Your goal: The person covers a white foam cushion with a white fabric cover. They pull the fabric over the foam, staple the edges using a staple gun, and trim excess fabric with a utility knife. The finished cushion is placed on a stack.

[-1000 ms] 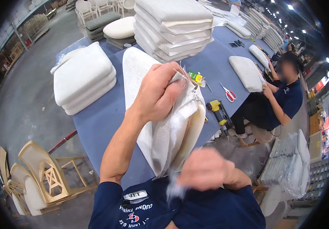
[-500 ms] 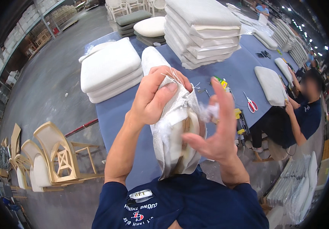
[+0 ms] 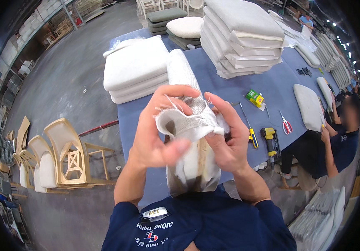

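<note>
Hands (image 3: 232, 148) on cushion (image 3: 193, 167), lengthwise outward

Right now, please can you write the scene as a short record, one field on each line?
Left grip: fingers on frayed cloth, thumb spread and blurred
Right grip: thumb pressing the folded cloth edge
Workpiece: pale cushion, wooden strip exposed
Tools, right side: screwdriver, red-handled scissors, yellow-black power tool
Beyond: low cushion stack, taller stack
Floor, left: wooden chairs
Nearby, right: seated person with another cushion
</note>
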`<state>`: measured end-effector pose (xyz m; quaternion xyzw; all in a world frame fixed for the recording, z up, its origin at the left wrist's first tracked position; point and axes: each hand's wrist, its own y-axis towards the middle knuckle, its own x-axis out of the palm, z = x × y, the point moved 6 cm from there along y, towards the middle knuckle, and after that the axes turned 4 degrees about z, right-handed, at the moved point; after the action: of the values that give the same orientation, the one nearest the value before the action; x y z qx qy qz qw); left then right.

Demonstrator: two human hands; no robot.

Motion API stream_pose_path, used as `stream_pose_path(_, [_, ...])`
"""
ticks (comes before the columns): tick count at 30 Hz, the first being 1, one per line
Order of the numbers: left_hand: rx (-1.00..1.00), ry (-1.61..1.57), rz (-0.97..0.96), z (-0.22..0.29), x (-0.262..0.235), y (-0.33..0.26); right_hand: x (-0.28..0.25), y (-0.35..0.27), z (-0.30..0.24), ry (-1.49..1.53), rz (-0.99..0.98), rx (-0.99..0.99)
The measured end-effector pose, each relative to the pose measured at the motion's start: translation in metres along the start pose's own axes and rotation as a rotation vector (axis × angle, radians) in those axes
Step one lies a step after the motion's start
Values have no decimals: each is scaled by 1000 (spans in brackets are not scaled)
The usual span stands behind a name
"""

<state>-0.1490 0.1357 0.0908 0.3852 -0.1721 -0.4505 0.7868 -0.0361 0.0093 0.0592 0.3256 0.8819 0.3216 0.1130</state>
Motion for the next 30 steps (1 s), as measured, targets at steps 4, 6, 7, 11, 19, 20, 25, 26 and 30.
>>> stream_pose_path(4, [-40,390,143,8,3,-20,6,3,1,-50,-49,-60])
stream_pose_path(6, [6,447,96,13,0,-25,8,-1,-3,-55,-88,-12])
stream_pose_path(7, [27,474,71,15,0,-28,9,-6,-5,-56,-112,34])
stream_pose_path(11, [199,174,294,5,-3,-54,18,-13,-7,-68,-182,-64])
stream_pose_path(19, [234,427,277,20,-2,-67,18,-10,-5,42,-148,-25])
stream_pose_path(20, [232,412,287,18,-4,-67,18,-11,-4,68,-124,-32])
stream_pose_path(25, [-4,294,402,2,-9,-49,25,-6,9,246,85,-7])
stream_pose_path(26, [-62,253,399,-2,-9,-45,25,-6,11,283,103,23])
stream_pose_path(30, [-163,16,372,-13,-7,-33,26,-2,4,363,182,300])
